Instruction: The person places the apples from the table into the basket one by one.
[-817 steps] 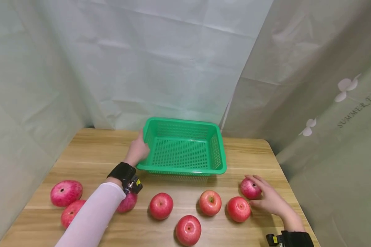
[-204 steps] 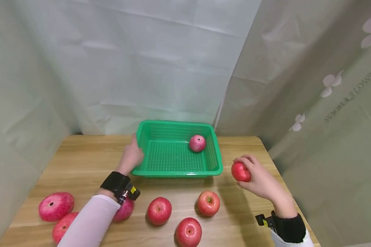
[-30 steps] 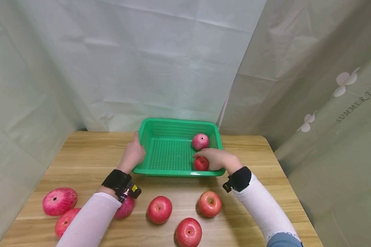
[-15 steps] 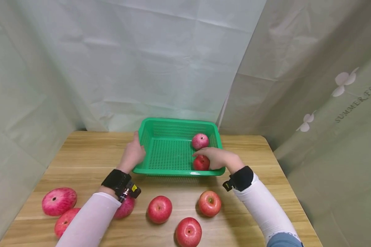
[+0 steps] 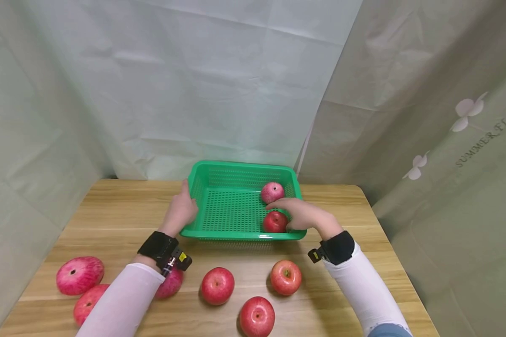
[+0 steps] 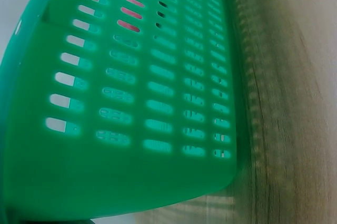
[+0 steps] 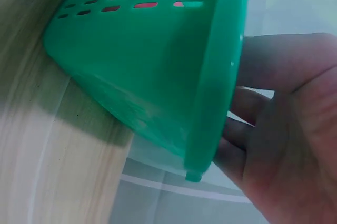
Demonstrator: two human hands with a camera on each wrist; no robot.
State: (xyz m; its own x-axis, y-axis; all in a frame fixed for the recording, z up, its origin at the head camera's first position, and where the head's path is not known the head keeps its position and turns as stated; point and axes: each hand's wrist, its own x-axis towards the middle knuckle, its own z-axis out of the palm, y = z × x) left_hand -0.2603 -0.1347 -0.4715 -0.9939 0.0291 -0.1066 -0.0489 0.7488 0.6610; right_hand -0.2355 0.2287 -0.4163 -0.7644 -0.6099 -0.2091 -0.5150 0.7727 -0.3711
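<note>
In the head view a green perforated basket [image 5: 236,234] stands at the back of the wooden table. My left hand [image 5: 181,209] grips its left rim; the left wrist view shows the basket's side [image 6: 131,176] but no fingers. My right hand [image 5: 299,214] reaches over the right rim, fingers spread loosely above a red apple [image 5: 275,222] in the front right corner, with a gap showing between palm and apple. Behind it lies a pinker striped apple [image 5: 272,192]. In the right wrist view the right hand [image 7: 287,113] is beyond the rim, its fingertips hidden by the basket [image 7: 137,61].
In front of the basket lie a red apple [image 5: 218,285], another apple [image 5: 257,316] nearer me and a paler one [image 5: 286,277]. At the left sit a striped apple [image 5: 80,275] and more, partly covered by the left sleeve [image 5: 124,299]. Pale curtains [image 5: 236,84] enclose the table [image 5: 341,262].
Earlier the basket held nothing; the striped apple, then the red one, came in from the right side. In the last second my right hand has loosened from the red apple and drawn slightly right.
</note>
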